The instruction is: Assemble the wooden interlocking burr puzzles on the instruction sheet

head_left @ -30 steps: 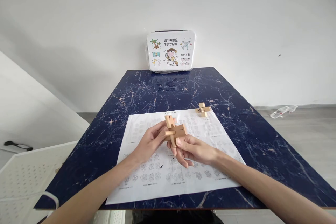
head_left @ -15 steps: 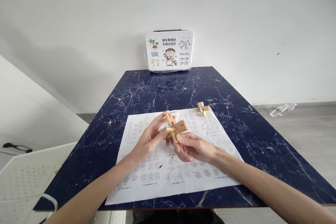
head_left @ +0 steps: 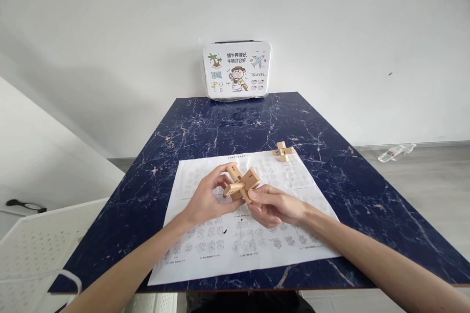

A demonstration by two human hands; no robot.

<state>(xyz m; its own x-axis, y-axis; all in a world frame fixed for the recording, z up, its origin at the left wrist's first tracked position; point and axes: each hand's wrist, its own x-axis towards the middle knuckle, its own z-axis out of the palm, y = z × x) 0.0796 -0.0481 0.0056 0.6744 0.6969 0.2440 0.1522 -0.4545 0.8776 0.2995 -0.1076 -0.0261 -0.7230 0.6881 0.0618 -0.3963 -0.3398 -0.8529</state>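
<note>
Above a printed sheet (head_left: 194,268), both hands hold a wooden interlocking puzzle (head_left: 242,186) made of crossed numbered bars. My left hand (head_left: 209,195) curves round its left side, fingertips on the upper bar and thumb underneath. My right hand (head_left: 273,204) pinches the lower right bar between thumb and fingers. Some bar ends stick out toward the camera, and the puzzle's underside is hidden. A second wooden puzzle (head_left: 282,151), cross-shaped and assembled, rests at the sheet's upper right corner.
The sheet carries rows of line drawings and lies on a dark blue marbled table (head_left: 227,132). A white case (head_left: 238,71) with cartoon prints stands against the wall at the far edge. To the left is a white perforated rack (head_left: 33,239); a plastic bottle (head_left: 396,152) lies on the floor at right.
The held puzzle has been tilted and lowered slightly. My left thumb has slid down from the front bar to below it, and my right hand has shifted a little to the right.
</note>
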